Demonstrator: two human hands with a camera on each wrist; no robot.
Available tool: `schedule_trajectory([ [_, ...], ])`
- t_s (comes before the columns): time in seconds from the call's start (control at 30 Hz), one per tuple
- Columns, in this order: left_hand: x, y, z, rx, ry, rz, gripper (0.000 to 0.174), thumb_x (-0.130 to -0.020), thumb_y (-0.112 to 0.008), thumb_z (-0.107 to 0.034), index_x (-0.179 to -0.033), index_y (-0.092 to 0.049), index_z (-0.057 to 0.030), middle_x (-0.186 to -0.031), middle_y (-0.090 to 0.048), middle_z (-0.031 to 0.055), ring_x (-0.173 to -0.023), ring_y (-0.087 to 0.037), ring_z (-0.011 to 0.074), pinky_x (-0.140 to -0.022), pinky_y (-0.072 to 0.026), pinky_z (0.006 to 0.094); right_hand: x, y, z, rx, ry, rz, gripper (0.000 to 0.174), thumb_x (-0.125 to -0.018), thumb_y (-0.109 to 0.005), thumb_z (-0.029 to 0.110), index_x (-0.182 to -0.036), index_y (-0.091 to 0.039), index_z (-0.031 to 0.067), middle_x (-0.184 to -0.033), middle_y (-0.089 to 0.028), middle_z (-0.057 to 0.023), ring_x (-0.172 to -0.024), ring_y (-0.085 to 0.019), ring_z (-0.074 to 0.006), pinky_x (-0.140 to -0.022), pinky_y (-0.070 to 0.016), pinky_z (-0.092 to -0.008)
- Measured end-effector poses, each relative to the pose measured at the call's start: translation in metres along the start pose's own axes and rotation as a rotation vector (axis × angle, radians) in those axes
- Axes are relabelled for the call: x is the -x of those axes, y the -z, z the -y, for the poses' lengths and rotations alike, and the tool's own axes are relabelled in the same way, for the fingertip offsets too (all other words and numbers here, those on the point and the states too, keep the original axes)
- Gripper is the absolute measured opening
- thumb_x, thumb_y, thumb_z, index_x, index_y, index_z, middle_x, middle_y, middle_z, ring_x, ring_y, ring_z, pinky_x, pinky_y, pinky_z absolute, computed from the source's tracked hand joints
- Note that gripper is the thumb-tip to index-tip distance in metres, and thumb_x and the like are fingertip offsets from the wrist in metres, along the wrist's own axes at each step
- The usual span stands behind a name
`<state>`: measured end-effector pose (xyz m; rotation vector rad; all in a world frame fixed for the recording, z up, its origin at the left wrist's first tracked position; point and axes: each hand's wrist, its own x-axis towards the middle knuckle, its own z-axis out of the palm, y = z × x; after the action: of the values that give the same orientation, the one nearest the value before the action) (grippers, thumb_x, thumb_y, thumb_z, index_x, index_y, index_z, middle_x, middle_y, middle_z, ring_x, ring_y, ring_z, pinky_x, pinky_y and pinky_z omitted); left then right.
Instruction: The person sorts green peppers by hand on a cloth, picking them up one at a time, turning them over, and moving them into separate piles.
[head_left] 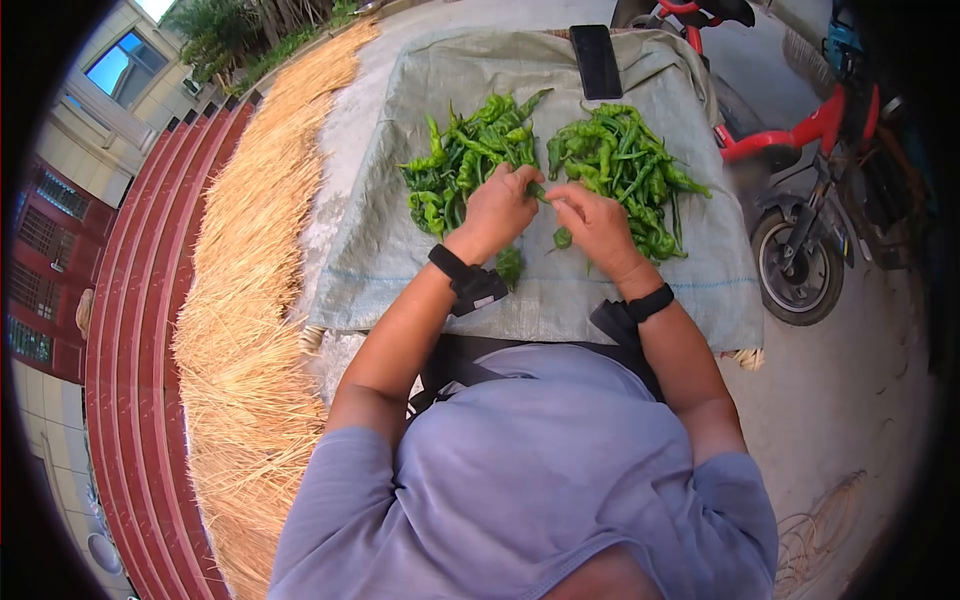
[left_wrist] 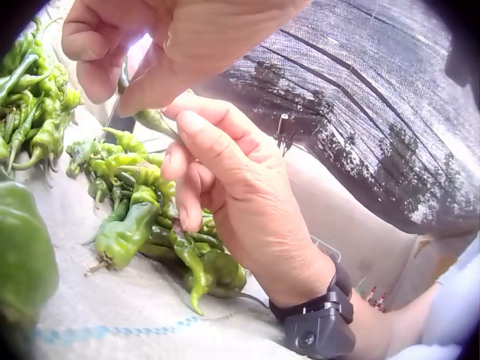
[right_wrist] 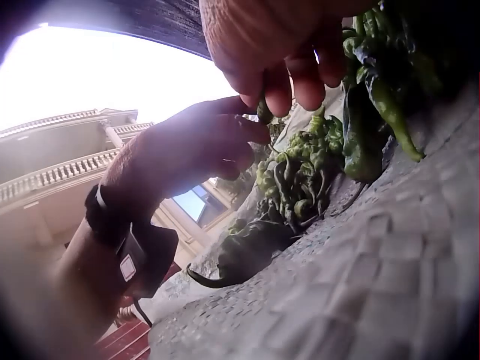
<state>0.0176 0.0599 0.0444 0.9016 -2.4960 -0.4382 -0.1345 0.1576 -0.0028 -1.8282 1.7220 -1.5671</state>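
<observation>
Between both hands, over the gap separating two pepper piles, is a green pepper. My left hand grips its body, the fingers curled round it. Thumb and fingers of my right hand pinch the other end, as the left wrist view shows with the pepper's pale tip at the right hand. A left pile of peppers lies beyond the left hand, a right pile beyond the right. One loose pepper sits beside the left wrist, and a smaller one by the right hand.
A grey-green woven sheet covers the surface under the peppers. At its far edge lies a black phone. To the right stands a red cycle; on the left, straw is spread beside red steps.
</observation>
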Motion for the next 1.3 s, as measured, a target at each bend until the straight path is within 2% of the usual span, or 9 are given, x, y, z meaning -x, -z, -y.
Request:
schedule_trajectory([
  [0.17,-0.014,0.014,-0.005,-0.047,-0.039,-0.153,0.038,-0.080,-0.060,-0.004,-0.117,-0.062,-0.0123,-0.106,-0.058,0.0159,-0.097,-0.061,0.0362,-0.081,-0.0509,0.0453,-0.005,0.007,0.009,-0.278,-0.322,-0.281,0.016,-0.097,-0.057,0.015,-0.110,-0.064,0.0081,-0.078,-0.070,-0.0054,-0.055,-0.060,-0.0121,-0.054,-0.0485,-0.0273],
  [0.27,-0.031,0.011,0.024,-0.206,-0.101,-0.060,0.034,-0.082,-0.055,0.000,-0.114,-0.062,-0.0100,-0.110,-0.058,0.0171,-0.092,-0.063,0.0387,-0.076,-0.0525,0.0463,-0.008,0.007,-0.006,-0.351,-0.256,-0.424,0.020,-0.098,-0.056,0.016,-0.114,-0.062,0.0054,-0.083,-0.070,-0.0043,-0.053,-0.055,-0.0083,-0.051,-0.0465,-0.0254],
  [0.47,-0.042,-0.022,0.076,-0.340,-0.201,0.074,0.029,-0.084,-0.055,-0.003,-0.108,-0.065,-0.0146,-0.111,-0.055,0.0156,-0.090,-0.064,0.0366,-0.074,-0.0518,0.0475,-0.008,0.001,-0.011,-0.220,-0.156,-0.434,0.030,-0.098,-0.057,0.020,-0.125,-0.054,0.0067,-0.081,-0.066,-0.0035,-0.054,-0.056,-0.0115,-0.051,-0.0461,-0.0268],
  [0.6,-0.040,-0.016,0.065,-0.384,-0.131,0.115,0.026,-0.085,-0.055,-0.005,-0.106,-0.065,-0.0168,-0.117,-0.053,0.0136,-0.091,-0.064,0.0358,-0.074,-0.0520,0.0462,-0.008,0.008,-0.005,-0.126,-0.240,-0.409,0.033,-0.098,-0.057,0.021,-0.128,-0.052,0.0068,-0.077,-0.064,-0.0041,-0.056,-0.057,-0.0131,-0.053,-0.0454,-0.0273],
  [0.67,-0.039,-0.006,0.053,-0.339,-0.108,0.068,0.027,-0.083,-0.058,-0.003,-0.105,-0.064,-0.0174,-0.114,-0.054,0.0113,-0.091,-0.063,0.0338,-0.075,-0.0514,0.0438,-0.007,0.008,-0.011,0.024,-0.177,-0.442,0.033,-0.098,-0.057,0.022,-0.127,-0.052,0.0067,-0.076,-0.064,-0.0046,-0.056,-0.056,-0.0136,-0.053,-0.0449,-0.0274],
  [0.77,-0.033,0.011,0.030,-0.153,-0.152,-0.109,0.024,-0.084,-0.063,-0.007,-0.106,-0.064,-0.0167,-0.109,-0.057,0.0106,-0.089,-0.062,0.0326,-0.075,-0.0499,0.0421,-0.005,0.008,-0.010,-0.084,-0.038,-0.426,0.034,-0.096,-0.060,0.019,-0.127,-0.053,0.0075,-0.082,-0.065,-0.0046,-0.053,-0.053,-0.0123,-0.054,-0.0441,-0.0267],
  [0.97,-0.036,0.038,-0.020,0.253,-0.219,-0.418,0.025,-0.089,-0.067,-0.015,-0.112,-0.063,-0.0068,-0.087,-0.062,0.0102,-0.074,-0.061,0.0234,-0.067,-0.0485,0.0353,-0.004,0.007,0.007,-0.115,-0.083,-0.257,0.043,-0.089,-0.067,0.013,-0.129,-0.054,0.0100,-0.108,-0.066,-0.0044,-0.054,-0.053,-0.0079,-0.055,-0.0452,-0.0260],
  [1.07,-0.035,0.046,-0.043,0.468,-0.202,-0.395,0.026,-0.093,-0.068,-0.016,-0.114,-0.062,-0.0025,-0.079,-0.060,0.0010,-0.068,-0.054,0.0086,-0.062,-0.0462,0.0239,-0.004,0.010,0.010,-0.152,-0.049,-0.196,0.048,-0.088,-0.067,0.016,-0.133,-0.051,0.0097,-0.113,-0.065,-0.0045,-0.055,-0.055,-0.0074,-0.056,-0.0456,-0.0253],
  [1.3,-0.055,0.021,-0.035,0.670,0.032,-0.183,0.027,-0.093,-0.069,-0.022,-0.103,-0.055,-0.0005,-0.079,-0.058,0.0008,-0.065,-0.057,0.0074,-0.056,-0.0461,0.0232,0.001,0.009,0.011,-0.501,-0.183,-0.074,0.050,-0.092,-0.064,0.019,-0.137,-0.045,0.0084,-0.104,-0.066,-0.0093,-0.059,-0.058,-0.0101,-0.053,-0.0485,-0.0257],
])
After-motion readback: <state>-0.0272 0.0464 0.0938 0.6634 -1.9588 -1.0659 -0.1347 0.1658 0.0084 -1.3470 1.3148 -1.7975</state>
